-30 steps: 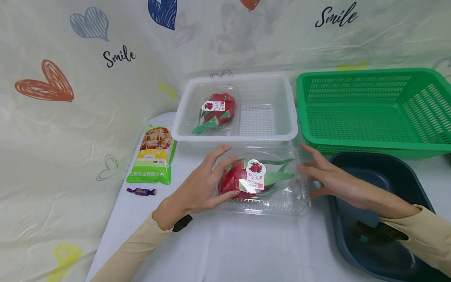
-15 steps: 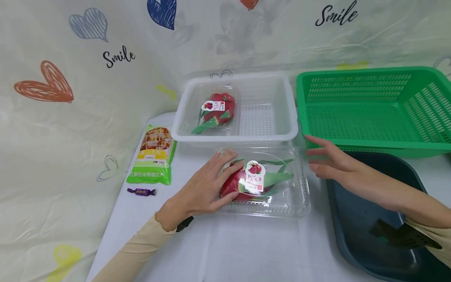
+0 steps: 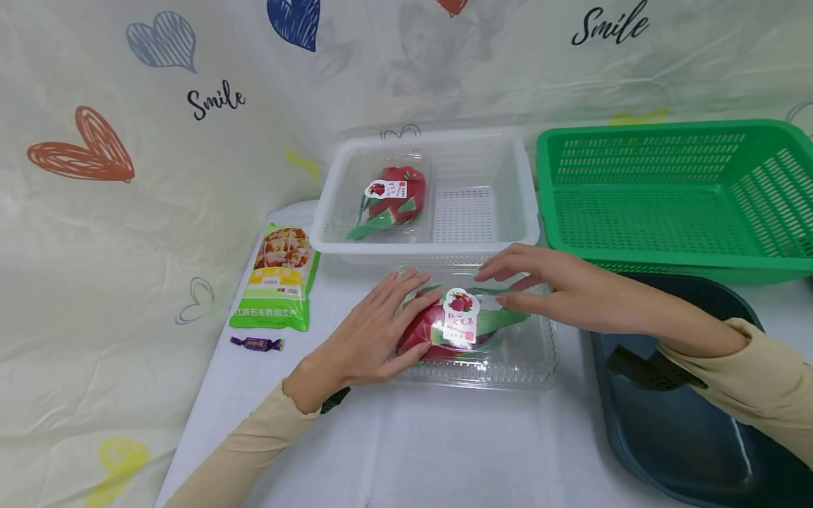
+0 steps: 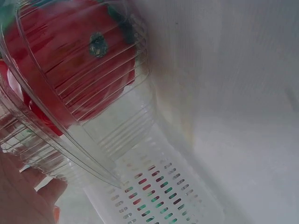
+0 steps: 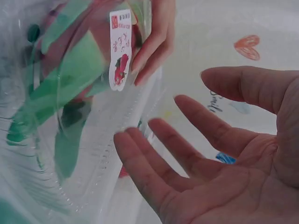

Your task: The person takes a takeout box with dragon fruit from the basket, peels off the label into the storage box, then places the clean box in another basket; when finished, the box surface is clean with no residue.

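We face a pale backdrop sheet (image 3: 127, 233) printed with coloured hearts and the word "Smile", hung behind a white bench (image 3: 444, 451).

At the back right of the bench sits a large green basket (image 3: 673, 204) with slotted walls. In front of it, at the right edge, is a dark blue basin (image 3: 673, 451). Left of the green basket stands a white basket (image 3: 425, 247), and inside it, on its left side, lies a clear box with a red dragon fruit (image 3: 390, 197).

Just in front of the white basket, near the middle of the bench, rests a clear plastic clamshell box (image 3: 508, 360) holding a second red dragon fruit (image 3: 432, 331) with green scales and a white label on the lid.

Our left hand (image 3: 368, 339) lies on the left end of this box, fingers spread and flat against the lid. Our right hand (image 3: 552, 289) reaches over the box from the right, fingers straight and slightly parted; we cannot tell whether they touch the lid.

At the left of the bench lies a green snack packet (image 3: 276, 279), and just in front of it a small purple wrapped candy (image 3: 256, 343).
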`<state>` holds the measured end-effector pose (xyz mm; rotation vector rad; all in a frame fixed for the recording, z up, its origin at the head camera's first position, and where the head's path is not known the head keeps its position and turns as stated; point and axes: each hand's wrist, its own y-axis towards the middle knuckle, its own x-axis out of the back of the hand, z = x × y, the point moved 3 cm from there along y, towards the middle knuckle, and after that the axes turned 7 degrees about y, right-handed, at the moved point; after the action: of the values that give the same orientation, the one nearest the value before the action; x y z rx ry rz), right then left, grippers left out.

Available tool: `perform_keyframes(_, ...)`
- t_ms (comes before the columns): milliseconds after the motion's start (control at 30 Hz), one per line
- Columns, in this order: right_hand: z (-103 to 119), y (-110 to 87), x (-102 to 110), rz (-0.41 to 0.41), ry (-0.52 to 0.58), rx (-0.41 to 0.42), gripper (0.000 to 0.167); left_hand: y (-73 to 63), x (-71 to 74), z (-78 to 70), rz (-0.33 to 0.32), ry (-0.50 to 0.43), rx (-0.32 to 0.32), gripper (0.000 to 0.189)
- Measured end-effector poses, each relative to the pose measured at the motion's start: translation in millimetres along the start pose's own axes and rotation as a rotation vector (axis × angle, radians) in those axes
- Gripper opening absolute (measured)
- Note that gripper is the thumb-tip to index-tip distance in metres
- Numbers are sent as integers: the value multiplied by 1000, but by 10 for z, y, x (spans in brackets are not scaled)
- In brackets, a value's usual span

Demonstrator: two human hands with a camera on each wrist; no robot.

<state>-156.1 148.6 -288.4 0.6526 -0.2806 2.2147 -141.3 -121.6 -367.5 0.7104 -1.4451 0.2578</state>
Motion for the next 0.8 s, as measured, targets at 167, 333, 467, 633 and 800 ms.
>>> perform_keyframes(167,56,240,-62,89,-10,-31,34,-4,0,1,2,7,2,73)
perform_keyframes(333,62,389,-118,166,-34,-54,40,-15,-3,-1,-4,16,1,73)
perform_keyframes(467,77,450,-147,190,-46,-48,39,-16,-8,7,-10,19,0,74)
perform_keyframes(633,84,484,-187,191,-39,-36,37,-12,-7,9,-10,13,-3,73)
perform_keyframes(800,78,493,-209,180,-29,-40,36,-12,-7,2,0,10,3,73)
